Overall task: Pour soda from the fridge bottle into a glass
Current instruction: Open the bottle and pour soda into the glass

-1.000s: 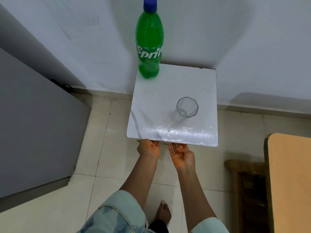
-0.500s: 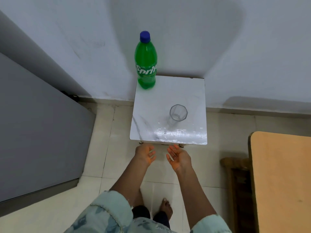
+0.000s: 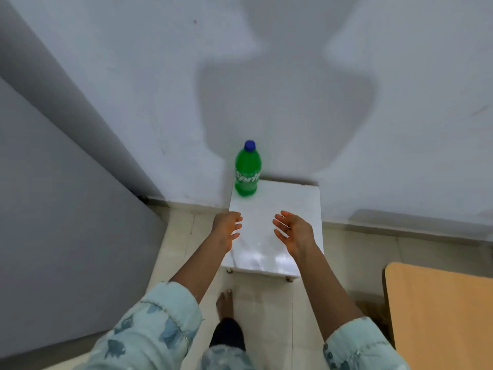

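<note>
A green soda bottle (image 3: 247, 172) with a blue cap stands upright at the far left corner of a small white marble-topped table (image 3: 266, 209). My left hand (image 3: 226, 231) hovers over the table's left edge, fingers spread, holding nothing. My right hand (image 3: 292, 232) hovers over the table's right half, palm turned inward, fingers apart and empty. The glass is not visible; my right hand covers the spot where it stood.
A grey fridge side (image 3: 66, 222) fills the left. A white wall (image 3: 293, 76) stands right behind the table. A wooden table corner (image 3: 440, 316) sits at the lower right. My bare foot (image 3: 225, 303) rests on the tiled floor below the table.
The view pulled back and up, so the table looks smaller. Both hands rose from below the table's front edge to over its top. The glass is now hidden.
</note>
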